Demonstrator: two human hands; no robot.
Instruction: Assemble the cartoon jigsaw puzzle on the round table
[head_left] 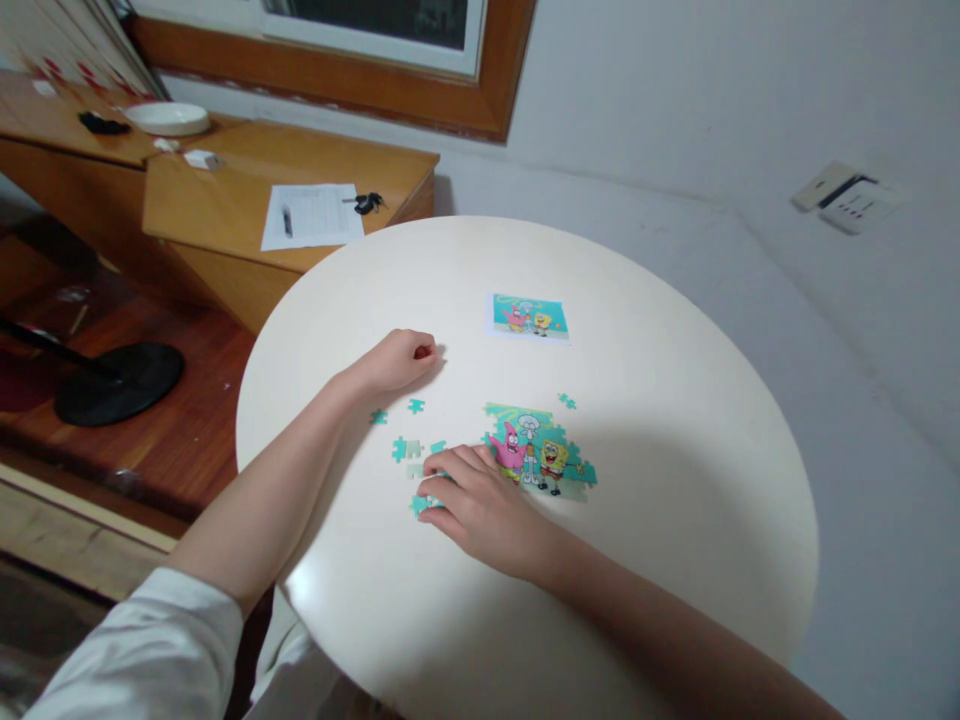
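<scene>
A partly joined cartoon jigsaw [541,452] lies on the round cream table [675,480]. Above it sits a small reference picture card [529,317]. Several loose teal pieces [409,448] are scattered left of the jigsaw, and one more piece [567,401] lies just above it. My right hand [480,505] rests on the table at the jigsaw's left edge, fingers curled down onto a teal piece [420,504]. My left hand [397,360] lies further back on the table, curled into a loose fist; nothing shows inside it.
A wooden desk [225,210] stands behind the table with a sheet of paper and pen [311,215], keys [367,203], a white dish [166,118] and small items. A black round stand base [120,380] sits on the wooden floor at left. White walls enclose the right.
</scene>
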